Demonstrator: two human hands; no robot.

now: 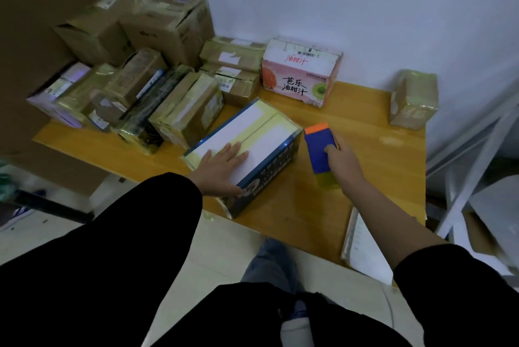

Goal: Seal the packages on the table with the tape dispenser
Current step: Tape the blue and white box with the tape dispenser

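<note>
A white-topped box with dark blue printed sides (261,133) lies at the front of the wooden table (365,127), with yellowish tape strips across its top. My left hand (222,167) rests flat on the near end of its top, fingers straight. To the right of the box, my right hand (341,157) grips a blue tape dispenser (318,151) with an orange tip and a yellowish tape roll at its near end. The dispenser is just beside the box's right corner, at about table level.
Several taped brown cardboard packages (134,66) are heaped at the back left. A pink juice carton box (302,74) stands at the back middle, a small taped package (414,99) at the right edge. Papers (365,248) lie at the front right corner; a metal rack (477,155) stands right.
</note>
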